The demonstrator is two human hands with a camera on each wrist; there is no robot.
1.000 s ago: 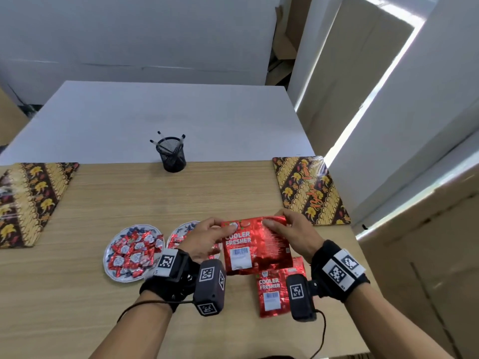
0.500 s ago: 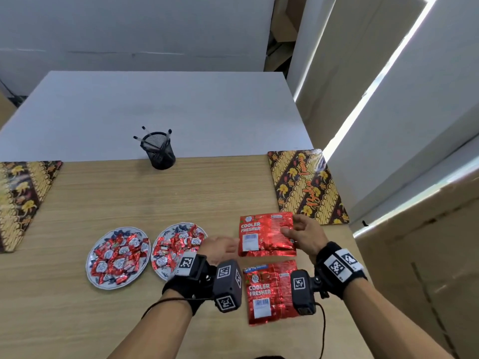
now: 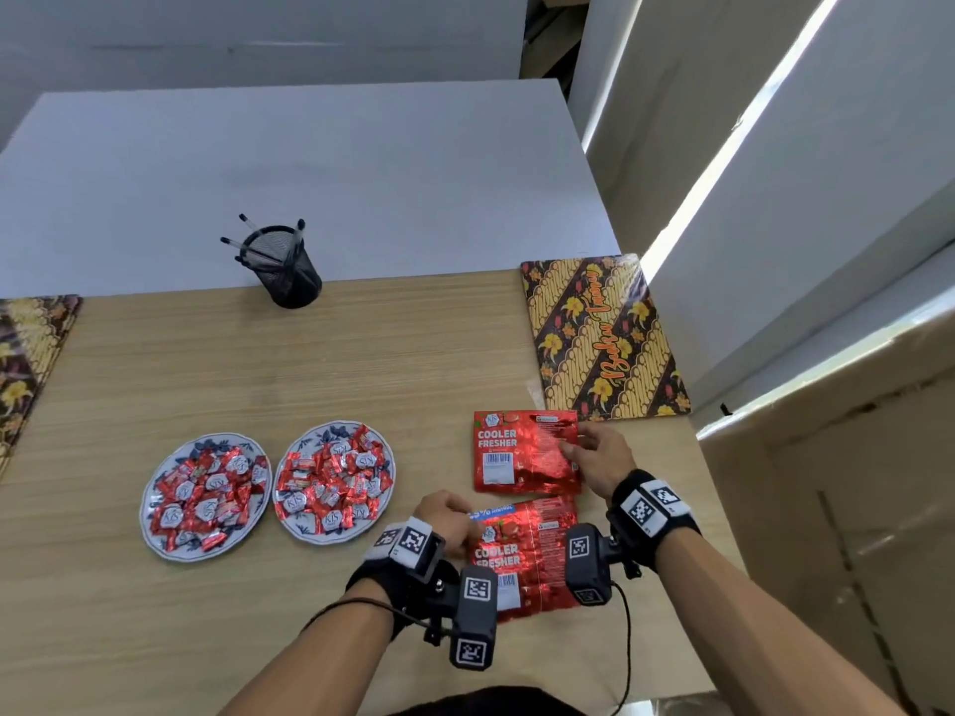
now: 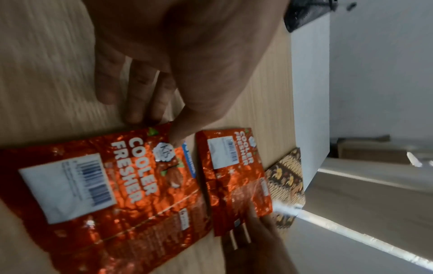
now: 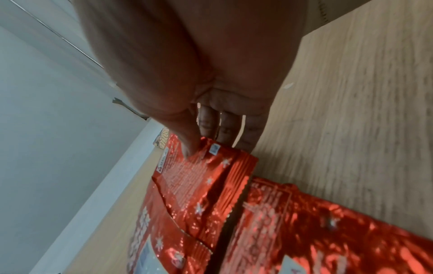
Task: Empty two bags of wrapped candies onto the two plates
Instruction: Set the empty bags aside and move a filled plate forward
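Two blue-patterned plates, the left plate [image 3: 206, 437] and the right plate [image 3: 305, 529], each carry a heap of red wrapped candies. Right of them two flat red foil bags lie on the wooden table. On the far bag [image 3: 522, 452] [image 4: 234, 176] [image 5: 194, 185], my right hand [image 3: 573, 449] [image 5: 206, 146] pinches the right edge, thumb on top and fingers behind it. The near bag [image 3: 527, 555] [image 4: 117, 185] [image 5: 328, 231] lies just in front. At its upper left corner sits my left hand [image 3: 460, 529] [image 4: 154, 128], thumb tip touching the foil, fingers loosely extended beside the edge.
A black mesh pen holder [image 3: 289, 268] stands at the table's back edge. A batik-patterned book [image 3: 602, 338] lies back right, another [image 3: 26, 364] at the far left. A white table [image 3: 310, 173] lies beyond, and a cardboard box [image 3: 852, 509] stands close on the right.
The bag both hands held up now lies flat beyond the other bag. My left hand let go of it and moved back to the near bag; my right hand stayed on its right edge.
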